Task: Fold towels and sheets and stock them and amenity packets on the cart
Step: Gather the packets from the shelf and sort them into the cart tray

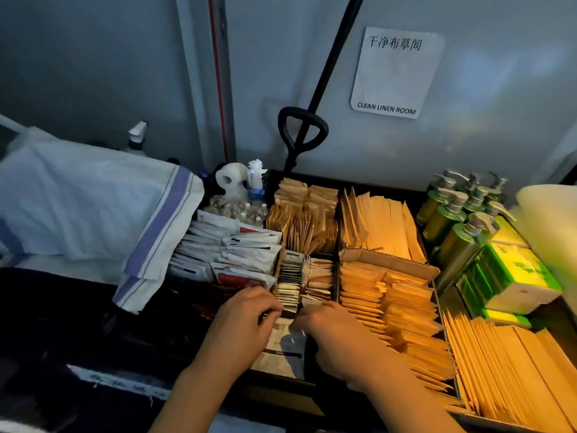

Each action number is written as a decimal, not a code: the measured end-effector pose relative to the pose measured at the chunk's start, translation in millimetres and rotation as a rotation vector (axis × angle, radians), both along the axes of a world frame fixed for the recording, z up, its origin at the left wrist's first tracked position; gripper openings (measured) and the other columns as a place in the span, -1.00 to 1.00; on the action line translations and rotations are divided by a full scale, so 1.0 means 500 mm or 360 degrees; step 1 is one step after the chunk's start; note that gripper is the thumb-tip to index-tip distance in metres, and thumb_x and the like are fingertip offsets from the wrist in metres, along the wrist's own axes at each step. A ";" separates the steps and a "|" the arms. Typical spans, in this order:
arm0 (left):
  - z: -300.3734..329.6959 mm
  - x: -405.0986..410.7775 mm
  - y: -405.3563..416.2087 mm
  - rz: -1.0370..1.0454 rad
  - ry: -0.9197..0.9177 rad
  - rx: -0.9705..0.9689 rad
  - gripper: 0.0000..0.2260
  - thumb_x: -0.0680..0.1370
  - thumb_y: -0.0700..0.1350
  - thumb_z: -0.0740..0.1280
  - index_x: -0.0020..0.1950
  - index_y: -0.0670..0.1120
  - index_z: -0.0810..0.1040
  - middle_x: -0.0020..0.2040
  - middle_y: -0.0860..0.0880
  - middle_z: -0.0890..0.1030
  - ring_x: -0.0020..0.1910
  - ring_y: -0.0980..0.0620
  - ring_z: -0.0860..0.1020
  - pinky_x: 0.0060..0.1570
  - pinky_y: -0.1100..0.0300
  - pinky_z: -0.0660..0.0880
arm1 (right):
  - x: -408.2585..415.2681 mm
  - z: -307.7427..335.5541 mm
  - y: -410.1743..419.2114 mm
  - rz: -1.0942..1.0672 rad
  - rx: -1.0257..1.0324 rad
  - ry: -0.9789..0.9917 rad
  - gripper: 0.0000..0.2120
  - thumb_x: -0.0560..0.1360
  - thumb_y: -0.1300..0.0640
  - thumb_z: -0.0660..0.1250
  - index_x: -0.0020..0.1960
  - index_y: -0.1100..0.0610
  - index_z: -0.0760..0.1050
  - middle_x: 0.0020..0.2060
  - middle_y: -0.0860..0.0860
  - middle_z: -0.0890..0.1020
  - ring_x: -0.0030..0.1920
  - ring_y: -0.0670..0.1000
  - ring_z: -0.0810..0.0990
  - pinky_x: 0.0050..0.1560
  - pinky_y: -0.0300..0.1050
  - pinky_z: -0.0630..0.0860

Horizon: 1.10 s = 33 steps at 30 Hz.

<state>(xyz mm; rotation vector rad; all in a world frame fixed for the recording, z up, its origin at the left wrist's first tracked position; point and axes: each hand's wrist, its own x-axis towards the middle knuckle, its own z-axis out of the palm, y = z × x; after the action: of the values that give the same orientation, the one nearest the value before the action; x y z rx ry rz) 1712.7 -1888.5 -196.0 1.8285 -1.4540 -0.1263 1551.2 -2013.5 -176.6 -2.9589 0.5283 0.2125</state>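
The cart's black divided tray [336, 232] holds rows of amenity packets. My left hand [242, 320] and my right hand [331, 329] meet over the narrow front compartment, fingers curled down into a row of small sachets [288, 285]. Flat white packets [281, 348] lie under both hands. Whether either hand pinches a sachet is hidden by the fingers. Brown paper packets [390, 301] fill the compartment right of my right hand. White and red packets [231, 254] are stacked to the left. A white towel with blue stripes [93, 201] lies folded at the left.
Green pump bottles [459, 214] and green-and-white tissue packs [512, 276] stand at the right. More brown packets [515, 370] fill a front-right tray. A toilet roll [231, 179], small bottles and a spray bottle [137, 135] sit at the back. A black handle [301, 132] leans on the wall.
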 end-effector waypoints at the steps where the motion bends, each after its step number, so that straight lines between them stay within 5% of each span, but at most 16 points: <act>1: -0.002 0.005 0.009 0.0002 -0.0008 0.0006 -0.88 0.52 -0.19 0.51 0.00 0.01 0.73 -0.03 0.20 0.62 0.01 0.21 0.57 0.08 0.16 0.56 | 0.007 -0.008 0.006 0.0018 -0.0002 0.0025 -0.46 0.41 0.30 0.36 0.35 -0.06 0.55 0.30 -0.05 0.57 0.36 0.10 0.49 0.40 0.05 0.34; 9: -0.022 0.040 0.054 -0.0064 -0.0054 0.0013 -0.89 0.54 -0.14 0.49 0.02 0.06 0.71 -0.04 0.24 0.59 0.03 0.23 0.54 0.04 0.23 0.54 | 0.045 -0.025 0.049 0.0104 -0.0234 0.0248 -0.48 0.54 0.18 0.35 0.46 -0.16 0.43 0.42 -0.11 0.46 0.40 0.08 0.43 0.40 0.29 0.13; 22: -0.023 0.055 0.072 -0.0173 0.0046 0.0006 -0.85 0.56 -0.15 0.46 0.05 0.08 0.71 -0.02 0.27 0.59 0.05 0.24 0.57 0.06 0.20 0.56 | 0.055 -0.014 0.067 0.0105 -0.0317 0.0065 -0.78 0.62 0.09 0.29 0.19 -0.07 0.64 0.14 -0.08 0.69 0.22 0.03 0.58 0.32 0.07 0.36; 30: -0.005 0.058 0.097 -0.0300 0.0156 0.0070 -0.48 0.42 -0.26 0.26 0.29 0.16 0.61 0.23 0.30 0.54 0.32 0.19 0.51 0.30 0.32 0.45 | 0.008 0.019 0.024 -0.0385 0.0319 -0.0543 -0.84 0.52 0.31 0.33 -0.10 0.10 0.64 -0.15 -0.05 0.68 -0.08 -0.04 0.60 -0.02 -0.05 0.56; 33: -0.002 0.053 0.096 -0.0324 0.0177 0.0036 -0.45 0.42 -0.22 0.30 0.34 0.21 0.56 0.28 0.31 0.53 0.35 0.20 0.50 0.33 0.40 0.39 | -0.006 0.024 0.016 -0.0630 0.0588 -0.0725 -0.75 0.55 0.30 0.40 0.09 0.02 0.73 -0.02 -0.18 0.72 -0.01 -0.23 0.61 0.02 -0.48 0.45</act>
<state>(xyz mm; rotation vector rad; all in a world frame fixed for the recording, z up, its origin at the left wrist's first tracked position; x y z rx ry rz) 1738.9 -1840.3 -197.2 1.6605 -1.5615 -0.3413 1548.1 -2005.6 -164.9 -2.3724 0.8725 -0.3558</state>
